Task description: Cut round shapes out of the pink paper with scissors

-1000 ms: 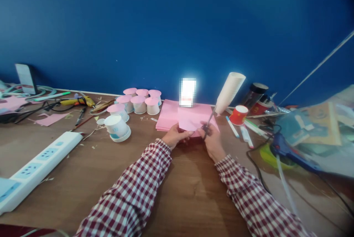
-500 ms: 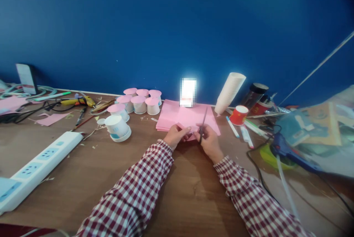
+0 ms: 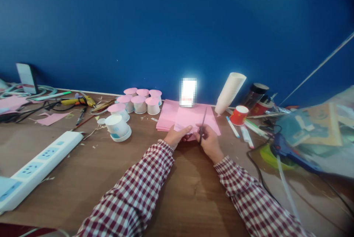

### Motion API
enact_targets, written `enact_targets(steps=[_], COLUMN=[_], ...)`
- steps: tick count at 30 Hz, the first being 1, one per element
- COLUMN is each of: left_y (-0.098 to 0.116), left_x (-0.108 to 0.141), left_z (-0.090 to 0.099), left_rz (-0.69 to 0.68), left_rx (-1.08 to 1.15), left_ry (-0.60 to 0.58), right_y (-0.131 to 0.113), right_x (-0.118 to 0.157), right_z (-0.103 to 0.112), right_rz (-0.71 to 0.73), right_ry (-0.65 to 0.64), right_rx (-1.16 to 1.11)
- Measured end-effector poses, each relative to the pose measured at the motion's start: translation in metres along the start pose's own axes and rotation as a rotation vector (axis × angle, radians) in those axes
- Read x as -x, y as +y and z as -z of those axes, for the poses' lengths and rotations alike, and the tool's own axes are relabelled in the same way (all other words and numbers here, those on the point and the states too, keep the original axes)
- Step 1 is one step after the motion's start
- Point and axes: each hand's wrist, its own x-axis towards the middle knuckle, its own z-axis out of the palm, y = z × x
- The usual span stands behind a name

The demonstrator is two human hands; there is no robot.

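Note:
My left hand point(image 3: 176, 136) is closed on a piece of pink paper point(image 3: 184, 119), its thumb lying on top. Beside it my right hand point(image 3: 210, 142) grips a pair of dark scissors point(image 3: 204, 122), with the blades pointing up and away from me. The fingertips of both hands are close together at the paper's near edge. Behind the hands lies a stack of pink paper point(image 3: 165, 115), partly covered by the held piece. Whether the blades are touching the held paper I cannot tell.
Several white cups topped with pink discs point(image 3: 139, 99) stand left, near an uncovered white cup point(image 3: 116, 126). A power strip point(image 3: 41, 167) lies front left. A tilted white cup stack point(image 3: 229, 93), red cup point(image 3: 239, 115), markers point(image 3: 232, 126) and blue glue gun point(image 3: 293, 154) are right.
The held pink paper now shows flatter and larger above my left hand. Both hands and the scissors have stayed almost in place.

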Motion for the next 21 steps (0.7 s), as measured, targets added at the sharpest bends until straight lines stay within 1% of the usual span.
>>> enact_targets(steps=[9, 15, 21], left_y=[-0.0026, 0.0005, 0.0006], left_x=[-0.0032, -0.0012, -0.0032], left_z=[-0.0015, -0.001, -0.0003], left_rz=[0.035, 0.056, 0.072], left_rx=[0.004, 0.052, 0.018], left_ry=[0.133, 0.102, 0.138], right_y=[0.001, 0.0031, 0.0036], right_x=[0.0002, -0.0003, 0.0001], right_z=[0.0004, 0.0002, 0.0005], right_rz=[0.008, -0.005, 0.014], right_ry=[-0.007, -0.007, 0.006], right_rx=[0.007, 0.021, 0.054])
